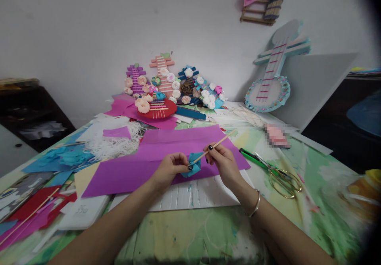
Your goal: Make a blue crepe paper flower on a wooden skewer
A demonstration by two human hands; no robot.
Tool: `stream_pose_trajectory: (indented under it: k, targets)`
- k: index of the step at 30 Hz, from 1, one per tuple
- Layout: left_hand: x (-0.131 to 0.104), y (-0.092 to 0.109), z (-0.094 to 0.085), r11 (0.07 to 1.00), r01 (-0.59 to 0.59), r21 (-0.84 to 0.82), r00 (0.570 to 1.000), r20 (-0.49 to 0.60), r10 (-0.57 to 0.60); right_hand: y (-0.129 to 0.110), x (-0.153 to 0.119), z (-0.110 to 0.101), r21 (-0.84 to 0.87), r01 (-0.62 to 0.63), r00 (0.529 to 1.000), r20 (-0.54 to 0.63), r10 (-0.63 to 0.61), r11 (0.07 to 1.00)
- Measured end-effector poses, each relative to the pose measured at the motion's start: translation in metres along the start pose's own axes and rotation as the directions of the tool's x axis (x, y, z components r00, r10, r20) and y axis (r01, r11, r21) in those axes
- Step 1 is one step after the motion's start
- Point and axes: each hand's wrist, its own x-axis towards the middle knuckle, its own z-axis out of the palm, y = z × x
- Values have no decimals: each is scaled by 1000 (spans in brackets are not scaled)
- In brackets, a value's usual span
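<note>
My left hand (171, 168) pinches a crumpled piece of turquoise paper (195, 162) between thumb and fingers. A thin wooden stick (220, 141) is gripped in my right hand (222, 162), slanting down so that its lower end meets the turquoise paper. Both hands hover above a large purple sheet (125, 173), which lies over a white board (205, 199) marked with glossy streaks. Gold-handled scissors (281, 177) and a green cutter (256, 160) rest to the right of my right hand.
Decorated paper instruments (162, 78) with paper flowers stand against the wall. A larger blue-trimmed one (268, 86) leans at right. White paper shreds (114, 138), turquoise scraps (64, 156), red scraps (38, 205) and a white box (85, 213) lie left. A jar (354, 193) stands right.
</note>
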Motion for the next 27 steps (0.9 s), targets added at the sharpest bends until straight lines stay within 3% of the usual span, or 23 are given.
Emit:
stream_pose_trajectory:
  k: [14, 24, 27]
  targets:
    - [-2, 4, 4, 999, 31, -30, 999, 30, -30, 1, 4, -5, 14, 19, 999, -26, -18, 1000]
    - [-1, 5, 3, 999, 38, -29, 999, 35, -37, -12, 11, -18, 165, 84, 975, -215, -47, 983]
    - [-1, 5, 3, 997, 41, -64, 999, 25, -40, -21, 13, -22, 212, 149, 974, -202, -106, 966]
